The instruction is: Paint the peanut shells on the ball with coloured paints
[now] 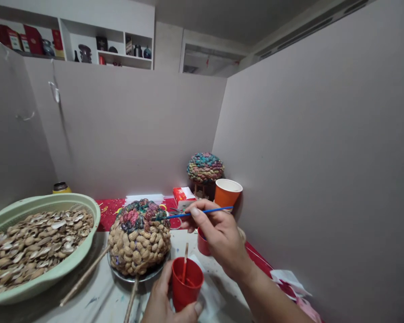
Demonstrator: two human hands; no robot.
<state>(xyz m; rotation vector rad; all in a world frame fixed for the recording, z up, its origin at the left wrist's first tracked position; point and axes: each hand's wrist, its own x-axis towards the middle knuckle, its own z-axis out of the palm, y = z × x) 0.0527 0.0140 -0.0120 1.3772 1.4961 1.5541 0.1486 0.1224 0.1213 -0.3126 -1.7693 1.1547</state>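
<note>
My right hand (218,233) pinches a thin blue paintbrush (202,212). The brush tip is at the painted upper part of a dome covered in peanut shells (138,249); I cannot tell whether it touches. Red, dark green and purplish paint covers the dome's top, while the lower shells are plain tan. Under the dome is a shiny metal bowl (155,272), and two thin sticks (85,274) stick out toward me. In my left hand (163,296) is a red cup (187,289), tilted slightly, with a wooden stick (185,262) standing in it.
At left a light green basket (96,215) holds many loose shells. Behind stand a painted shell dome (205,168), an orange paper cup (228,195) and a red-and-white box (184,195). A second red cup (204,244) is partly behind my right hand. Grey panels (138,121) enclose the table.
</note>
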